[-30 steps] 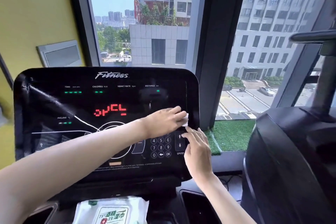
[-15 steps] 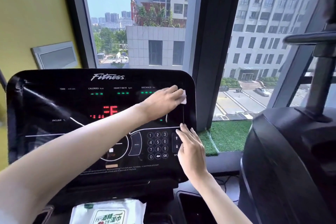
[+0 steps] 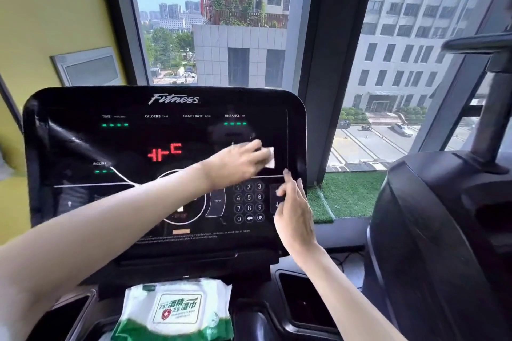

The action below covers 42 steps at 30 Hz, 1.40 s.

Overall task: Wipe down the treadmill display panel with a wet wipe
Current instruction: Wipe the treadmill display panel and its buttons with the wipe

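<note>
**Wipe pressed to the right side of the panel**

Closest to me, the white and green pack of wipes (image 3: 177, 310) lies on the console shelf below the screen. A dark cup holder (image 3: 303, 299) sits just to its right.

Above that, my right hand (image 3: 293, 210) reaches up to the right edge of the display panel (image 3: 194, 130). Its fingers are straight and held close together. The fingertips (image 3: 286, 174) touch the panel beside the arrow buttons, just right of the number keypad (image 3: 248, 202). That hand holds nothing.

My left arm crosses in from the left, over the lower half of the panel. My left hand (image 3: 238, 163) is higher up, on the right part of the screen under the DISTANCE readout. Its fingers are stretched out, lying side by side on the wet wipe (image 3: 270, 156) and pressing it flat to the glass. The white folded edge of the wipe sticks out past my fingertips, towards the panel's right border. My thumb is tucked out of sight and the hand is a little blurred.

The red digits (image 3: 164, 152) glow in the middle of the screen, left of my hand, with small green dashes under TIME and DISTANCE.

A bulky black machine (image 3: 443, 230) stands to my right. Beyond the panel, a strip of artificial grass (image 3: 349, 194) runs along the window sill. Tall grey buildings (image 3: 415, 22) and a parked white car (image 3: 403, 129) lie far below, outside.
</note>
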Each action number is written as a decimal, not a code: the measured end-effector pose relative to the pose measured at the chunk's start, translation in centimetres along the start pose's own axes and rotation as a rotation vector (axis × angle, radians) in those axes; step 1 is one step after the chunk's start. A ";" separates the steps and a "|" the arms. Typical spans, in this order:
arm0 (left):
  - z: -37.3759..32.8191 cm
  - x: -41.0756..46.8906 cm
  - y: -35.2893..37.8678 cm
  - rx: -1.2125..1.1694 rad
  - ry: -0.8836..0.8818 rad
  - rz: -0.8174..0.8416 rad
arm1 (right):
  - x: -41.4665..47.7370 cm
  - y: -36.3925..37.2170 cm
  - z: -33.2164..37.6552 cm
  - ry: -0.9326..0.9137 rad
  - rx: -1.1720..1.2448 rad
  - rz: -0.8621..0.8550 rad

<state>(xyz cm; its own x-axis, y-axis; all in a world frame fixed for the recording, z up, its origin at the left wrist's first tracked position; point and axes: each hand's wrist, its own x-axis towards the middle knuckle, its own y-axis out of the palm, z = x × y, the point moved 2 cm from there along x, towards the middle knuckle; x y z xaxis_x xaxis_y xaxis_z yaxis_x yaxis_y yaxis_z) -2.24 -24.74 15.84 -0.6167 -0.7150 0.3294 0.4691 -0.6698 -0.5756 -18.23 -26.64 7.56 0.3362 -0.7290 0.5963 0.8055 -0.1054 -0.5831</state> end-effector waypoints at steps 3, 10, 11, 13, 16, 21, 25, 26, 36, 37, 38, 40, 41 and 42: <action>0.8 0.4 -0.2 -0.073 -0.292 -0.114 | 0.0 -0.1 0.4 -0.015 -0.004 -0.018; -0.5 -1.8 0.1 -0.077 -0.150 -0.039 | -0.2 -0.2 0.7 -0.050 0.023 0.007; 1.1 -1.9 -0.2 -0.114 -0.333 -0.067 | -0.2 -0.1 0.8 -0.066 0.017 -0.010; 2.8 -2.3 -0.9 -0.219 -0.689 -0.120 | -0.1 0.3 1.2 -0.108 0.000 -0.036; 0.2 -2.4 -0.7 -0.212 -0.599 -0.088 | 0.1 0.7 2.0 -0.140 -0.003 -0.007; 1.4 -5.6 -0.8 -0.133 -0.390 -0.014 | 0.3 1.2 3.1 -0.202 0.005 0.050; 2.1 -6.0 -1.5 -0.281 -0.924 -0.098 | 0.3 2.3 3.5 -0.201 -0.006 0.059; 0.9 -5.4 -1.3 -0.261 -0.816 -0.084 | 0.2 2.6 3.6 -0.205 -0.018 0.064; 1.9 -5.8 -2.0 -0.334 -1.048 -0.138 | 0.3 3.3 3.4 -0.220 -0.090 0.046; 0.5 -5.3 -1.7 -0.321 -0.952 -0.123 | 0.3 3.4 3.5 -0.219 -0.086 0.046; -0.9 -5.0 -1.3 -0.297 -0.782 -0.083 | 0.2 3.4 3.5 -0.221 -0.086 0.046; -2.4 -5.7 -0.6 -0.193 -0.398 -0.023 | 0.2 3.3 3.5 -0.229 -0.087 0.045; -1.9 -6.4 -0.5 -0.163 -0.300 -0.017 | 0.2 3.2 3.5 -0.234 -0.088 0.043; -1.0 -7.3 -0.4 -0.143 -0.303 -0.030 | 0.1 3.3 3.5 -0.240 -0.097 0.040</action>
<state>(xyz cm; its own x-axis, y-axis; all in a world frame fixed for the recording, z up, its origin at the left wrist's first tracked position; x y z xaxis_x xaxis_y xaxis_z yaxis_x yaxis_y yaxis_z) 1.45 -19.05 12.97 -0.4031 -0.7369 0.5427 0.3472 -0.6718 -0.6543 -13.84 -24.71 7.68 0.4823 -0.5540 0.6785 0.7425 -0.1524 -0.6523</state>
